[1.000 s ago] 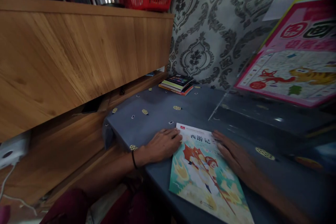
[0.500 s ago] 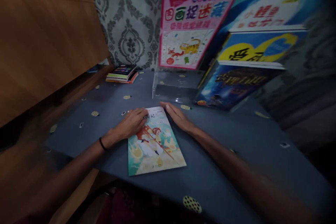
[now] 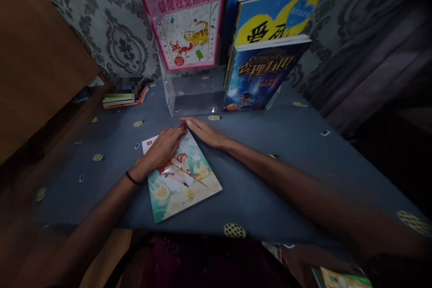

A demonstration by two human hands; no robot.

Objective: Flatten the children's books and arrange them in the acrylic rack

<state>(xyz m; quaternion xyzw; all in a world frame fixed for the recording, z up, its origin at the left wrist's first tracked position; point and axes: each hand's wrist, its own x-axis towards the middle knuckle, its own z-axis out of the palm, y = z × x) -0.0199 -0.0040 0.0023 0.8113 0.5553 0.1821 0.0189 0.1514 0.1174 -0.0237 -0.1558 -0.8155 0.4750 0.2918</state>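
Note:
A thin picture-covered paperback book (image 3: 185, 193) lies flat on the cloth-covered table, tilted a little, its cover showing a figure with a long staff. My left hand (image 3: 164, 147) rests flat across the upper part of the cover, fingers stretched toward the top right corner and hiding much of the title. Beside that corner is my right hand (image 3: 204, 132), side-on with its fingers extended. Its fingertips meet or nearly meet those of my left hand; the exact contact there is hard to make out.
Behind stands a clear acrylic rack (image 3: 192, 103) holding a pink book (image 3: 189, 18), a blue-and-yellow book (image 3: 276, 13) and a dark blue book (image 3: 261, 74). A small stack of books (image 3: 124, 99) sits at the back left, near a wooden cabinet (image 3: 43, 63). Another book (image 3: 342, 279) shows below the table edge.
My left hand has slid toward the book's top right corner, where its fingertips now come up to my right hand. The book has turned slightly. The view has shifted right and down.

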